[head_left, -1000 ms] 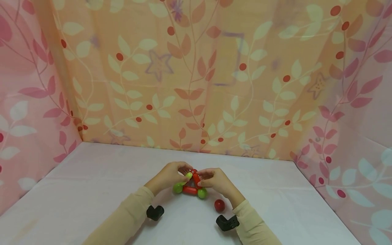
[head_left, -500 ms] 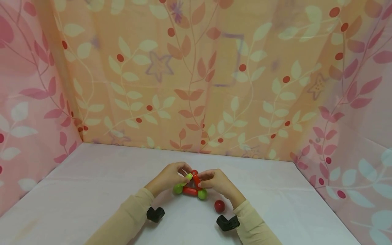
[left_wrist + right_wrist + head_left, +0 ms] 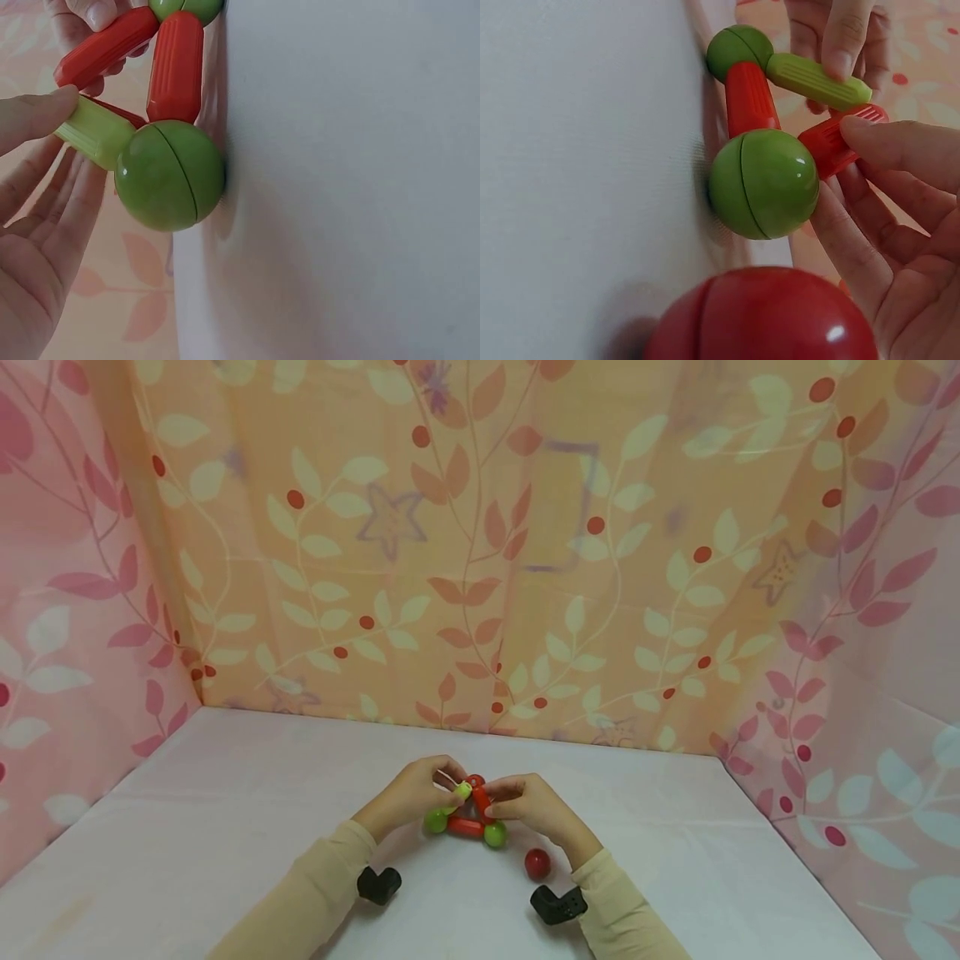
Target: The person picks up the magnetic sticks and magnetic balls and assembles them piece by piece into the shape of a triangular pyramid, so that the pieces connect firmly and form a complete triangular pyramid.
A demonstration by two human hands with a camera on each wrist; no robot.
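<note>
Between thumb and fingers, my left hand (image 3: 412, 789) pinches a yellow-green ribbed toy rod (image 3: 94, 129). That rod slants up from the left green ball (image 3: 169, 176). My right hand (image 3: 536, 806) pinches a red ribbed rod (image 3: 829, 146), which rises from the right green ball (image 3: 765, 184). Another red rod (image 3: 466, 827) lies between the two green balls and joins them along the near side. The upper ends of the pinched rods lean toward each other. Behind them shows a further red piece (image 3: 475, 780), partly hidden; its full shape cannot be made out.
A loose red ball (image 3: 537, 863) rests on the white tabletop (image 3: 225, 827), near the right wrist. Black angular devices (image 3: 380, 885) sit at both wrists. Floral curtains (image 3: 465, 543) stand behind the table and on both sides.
</note>
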